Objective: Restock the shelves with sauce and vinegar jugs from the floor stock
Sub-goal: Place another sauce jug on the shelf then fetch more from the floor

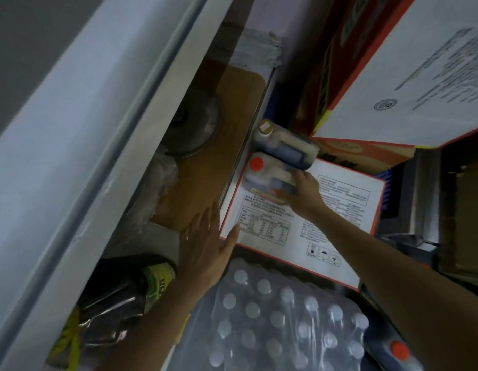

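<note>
Head view: on the white carton (339, 210) our right hand (305, 194) curls its fingers round the red-capped jug (262, 175), left hand (205, 242) spread at its edge; yanking may topple the neighbouring yellow-capped jug (283, 143).

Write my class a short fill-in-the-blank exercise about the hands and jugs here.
The right hand holds the jug with the ___ cap. The left hand holds ___. The shrink-wrapped bottles have ___ caps.
Missing: red; nothing; white.
</note>
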